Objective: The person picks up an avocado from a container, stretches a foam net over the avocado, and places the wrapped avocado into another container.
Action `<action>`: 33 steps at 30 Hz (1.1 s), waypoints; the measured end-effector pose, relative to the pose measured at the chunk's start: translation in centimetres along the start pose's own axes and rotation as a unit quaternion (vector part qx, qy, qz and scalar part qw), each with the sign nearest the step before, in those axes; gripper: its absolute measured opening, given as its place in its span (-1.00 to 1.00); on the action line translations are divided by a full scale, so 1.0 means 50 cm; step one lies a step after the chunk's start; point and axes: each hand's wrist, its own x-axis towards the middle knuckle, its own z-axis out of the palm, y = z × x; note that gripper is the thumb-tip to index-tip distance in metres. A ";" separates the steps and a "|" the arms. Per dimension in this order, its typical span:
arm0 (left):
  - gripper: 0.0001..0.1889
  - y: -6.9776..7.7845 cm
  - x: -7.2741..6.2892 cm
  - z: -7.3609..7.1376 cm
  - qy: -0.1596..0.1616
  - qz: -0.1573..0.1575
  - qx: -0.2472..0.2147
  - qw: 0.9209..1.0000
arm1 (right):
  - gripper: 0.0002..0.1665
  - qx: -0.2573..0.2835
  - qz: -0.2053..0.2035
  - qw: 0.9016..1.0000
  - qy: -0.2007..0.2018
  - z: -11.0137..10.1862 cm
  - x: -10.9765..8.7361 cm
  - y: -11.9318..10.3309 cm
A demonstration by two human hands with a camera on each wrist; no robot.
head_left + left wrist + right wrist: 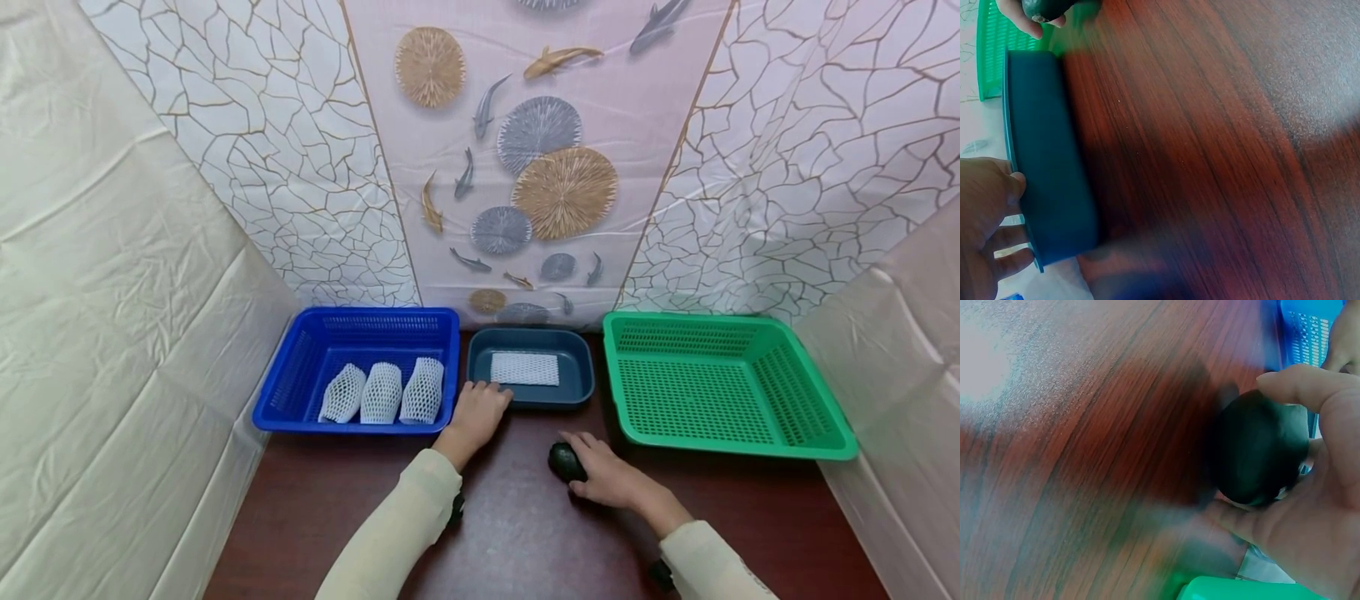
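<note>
My right hand (609, 477) grips a dark green avocado (564, 462) low over the table, thumb on one side and fingers on the other. In the right wrist view the avocado (1260, 449) looks smooth and rounded. My left hand (480, 412) is at the front left corner of a dark blue-grey dish (585, 367), its fingertips right at the rim. The left wrist view has the thumb and fingers spread along the rim of the dish (1047, 156), with no object visible between them. Inside the dish lies a flat white foam net sleeve (525, 368).
To the left, a blue basket (300, 417) contains three plump white foam net sleeves (381, 393) standing side by side. A green basket (697, 400) stands on the right. Patterned cloth (510, 167) hangs behind the brown table (510, 533), and pale cloth walls flank it.
</note>
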 end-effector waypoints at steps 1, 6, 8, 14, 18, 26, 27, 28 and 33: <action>-0.74 0.000 0.000 0.001 0.000 0.000 0.000 1.000 | -0.05 0.001 0.001 1.000 0.001 0.000 0.001 0.000; -0.74 0.000 -0.001 0.001 0.000 -0.001 0.005 1.000 | -0.06 -0.008 -0.002 1.000 0.016 -0.001 0.003 0.002; -0.74 0.000 -0.001 0.000 0.000 -0.002 0.007 1.000 | -0.06 -0.009 -0.002 1.000 0.019 -0.001 0.004 0.002; -0.73 0.001 -0.002 -0.002 -0.005 -0.001 0.008 1.000 | -0.05 -0.011 0.000 1.000 0.021 0.001 0.005 0.003; -0.73 0.002 -0.002 -0.004 -0.007 -0.002 0.007 1.000 | -0.04 -0.021 0.001 0.999 0.026 0.001 0.005 0.004; -0.74 0.000 -0.002 -0.003 -0.003 0.000 0.007 1.000 | -0.13 -0.015 0.001 1.000 0.011 0.003 0.005 0.003; -0.74 0.000 -0.002 -0.002 -0.002 0.000 0.006 1.000 | -0.13 -0.017 0.000 1.000 0.008 0.004 0.005 0.003; -0.74 0.000 -0.002 -0.002 -0.002 -0.001 0.006 1.000 | -0.12 -0.017 0.000 1.000 0.006 0.004 0.006 0.004; -0.73 0.000 -0.001 -0.002 -0.005 -0.001 0.004 1.000 | -0.07 -0.018 -0.003 1.000 0.007 0.004 0.009 0.004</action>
